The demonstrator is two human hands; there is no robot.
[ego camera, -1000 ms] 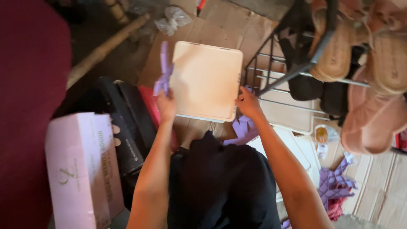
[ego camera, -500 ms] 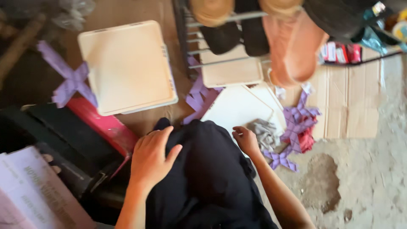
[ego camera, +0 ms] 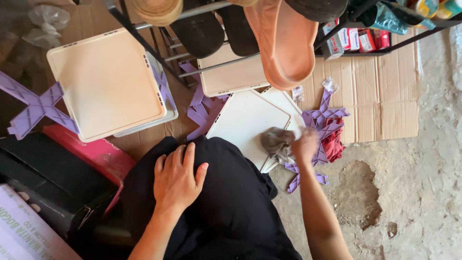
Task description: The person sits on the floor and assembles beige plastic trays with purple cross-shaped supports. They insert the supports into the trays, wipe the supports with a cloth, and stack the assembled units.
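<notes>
My left hand (ego camera: 177, 177) rests flat, fingers apart, on my knee in black cloth (ego camera: 226, 202). My right hand (ego camera: 305, 145) grips a grey rag (ego camera: 277, 143) over the corner of a white square panel (ego camera: 245, 123) lying on the floor. A cream square panel (ego camera: 107, 82) sits at the upper left on top of another one. Purple X-shaped plastic connectors lie around: one (ego camera: 33, 107) at the far left, several (ego camera: 323, 121) beside my right hand, more (ego camera: 199, 108) between the panels.
A metal shoe rack (ego camera: 226, 53) with sandals and black shoes hangs over the top. Flattened cardboard (ego camera: 380, 91) lies at the right, a red cloth (ego camera: 333, 143) near the connectors. A red box (ego camera: 94, 151), black case (ego camera: 43, 178) and white carton (ego camera: 21, 231) stand left.
The view has swung right. My hands let go of the cream panel, which now lies at the left. My left hand settled on my knee and my right took hold of the rag.
</notes>
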